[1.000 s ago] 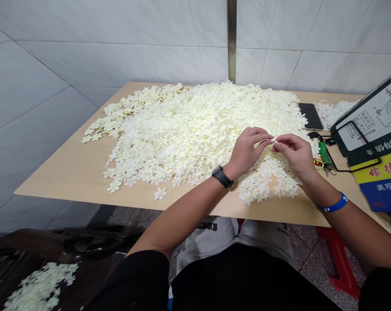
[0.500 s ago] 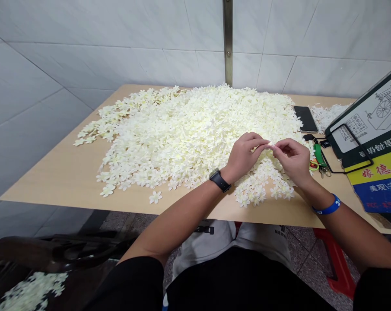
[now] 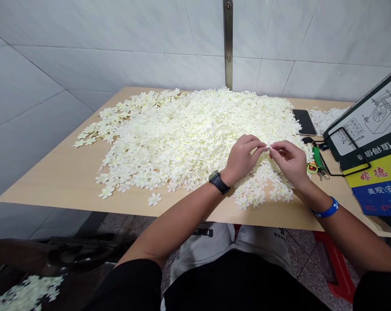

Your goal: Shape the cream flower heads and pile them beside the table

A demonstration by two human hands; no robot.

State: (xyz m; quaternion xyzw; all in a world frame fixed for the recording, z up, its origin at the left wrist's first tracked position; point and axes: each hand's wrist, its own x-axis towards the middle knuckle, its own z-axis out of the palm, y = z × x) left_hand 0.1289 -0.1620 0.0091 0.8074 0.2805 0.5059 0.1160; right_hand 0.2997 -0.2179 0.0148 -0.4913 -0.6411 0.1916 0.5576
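Observation:
A wide heap of cream-white artificial flowers (image 3: 182, 138) covers much of the wooden table. Over its right part, my left hand (image 3: 245, 155) is closed in a pinch, thumb against forefinger, on a small white flower (image 3: 268, 147). My right hand (image 3: 290, 162) meets it fingertip to fingertip, also pinched on the same small white piece. The fingers hide most of that piece, so its exact shape is hard to see. Below my hands lies a smaller cluster of flowers (image 3: 252, 194), and one single flower (image 3: 154, 199) rests apart near the front edge.
Right of the heap lie a black phone (image 3: 304, 122), a pile of small white pieces (image 3: 326, 119) and keys with a green tag (image 3: 317, 157). A printed cardboard box (image 3: 370, 142) stands at the right edge. More flowers (image 3: 30, 293) sit low at the left.
My hands stay together at nearly the same spot. The fingers of my right hand have shifted slightly around the small white piece. The camera view has tilted a little.

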